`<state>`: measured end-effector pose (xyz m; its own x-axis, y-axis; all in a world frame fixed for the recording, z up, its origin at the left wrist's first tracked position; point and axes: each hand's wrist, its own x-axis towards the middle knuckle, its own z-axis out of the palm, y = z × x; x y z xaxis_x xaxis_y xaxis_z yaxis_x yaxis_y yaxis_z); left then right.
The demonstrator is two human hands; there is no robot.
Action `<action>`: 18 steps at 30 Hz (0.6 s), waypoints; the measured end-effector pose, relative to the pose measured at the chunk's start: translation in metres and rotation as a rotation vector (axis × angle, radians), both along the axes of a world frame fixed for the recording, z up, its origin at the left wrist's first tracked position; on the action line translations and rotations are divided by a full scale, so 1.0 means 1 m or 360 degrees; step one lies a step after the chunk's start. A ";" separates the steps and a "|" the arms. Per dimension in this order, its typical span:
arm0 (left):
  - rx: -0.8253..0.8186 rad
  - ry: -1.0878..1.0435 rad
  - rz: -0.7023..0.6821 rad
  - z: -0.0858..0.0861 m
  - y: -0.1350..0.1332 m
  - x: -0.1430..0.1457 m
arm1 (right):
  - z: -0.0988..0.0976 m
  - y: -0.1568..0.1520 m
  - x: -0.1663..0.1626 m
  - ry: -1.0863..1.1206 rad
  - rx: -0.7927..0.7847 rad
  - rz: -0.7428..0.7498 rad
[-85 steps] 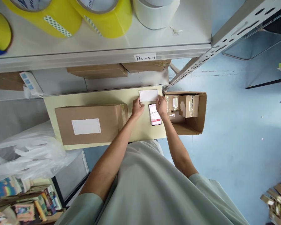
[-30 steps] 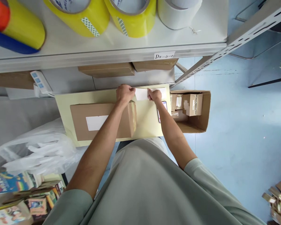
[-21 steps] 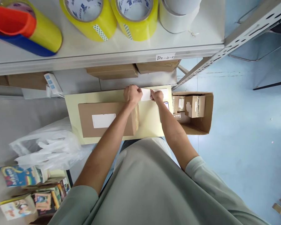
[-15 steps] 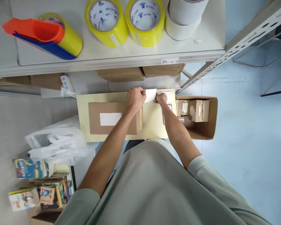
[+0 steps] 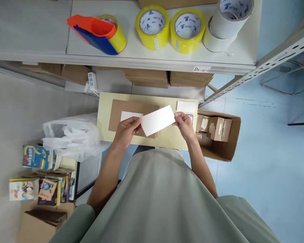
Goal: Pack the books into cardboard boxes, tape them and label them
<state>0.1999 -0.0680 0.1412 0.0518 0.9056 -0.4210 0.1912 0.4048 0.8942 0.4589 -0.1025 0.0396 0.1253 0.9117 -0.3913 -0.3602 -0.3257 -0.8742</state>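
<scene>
A blank white label is stretched between my two hands, tilted with its right end higher. My left hand pinches its left end; my right hand pinches the right end. Beneath it, a brown cardboard box lies on the pale yellow board. Another white label is on the box's top, partly covered by my left hand. White labels lie at the board's right end, beside a phone partly hidden by my right hand.
An open carton with small taped boxes stands at the right. The shelf ahead holds yellow tape rolls, white rolls and an orange-blue tape dispenser. White plastic bags and books are at the left.
The white label has moved away from the board's far edge, toward me and over the box. Both hands have drawn back with it, and it now shows at full length. The view has shifted left.
</scene>
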 end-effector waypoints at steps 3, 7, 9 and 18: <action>-0.0034 -0.0088 0.0004 -0.002 -0.012 -0.014 | 0.034 -0.028 -0.012 0.0060 0.0038 0.0034; 0.0002 -0.0060 -0.0076 -0.005 -0.013 -0.034 | 0.059 -0.044 -0.027 -0.0194 0.0081 -0.0004; 0.0080 0.0025 -0.0145 -0.005 -0.011 -0.044 | 0.066 -0.047 -0.036 -0.0301 0.0110 -0.0055; 0.0675 0.0266 -0.0273 0.021 0.006 -0.103 | 0.105 -0.045 -0.106 -0.0630 0.0185 -0.0097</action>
<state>0.0969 -0.0625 0.1619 0.1785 0.9834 -0.0317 0.3781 -0.0388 0.9250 0.3532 -0.1476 0.1450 0.3006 0.9332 -0.1971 -0.0044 -0.2053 -0.9787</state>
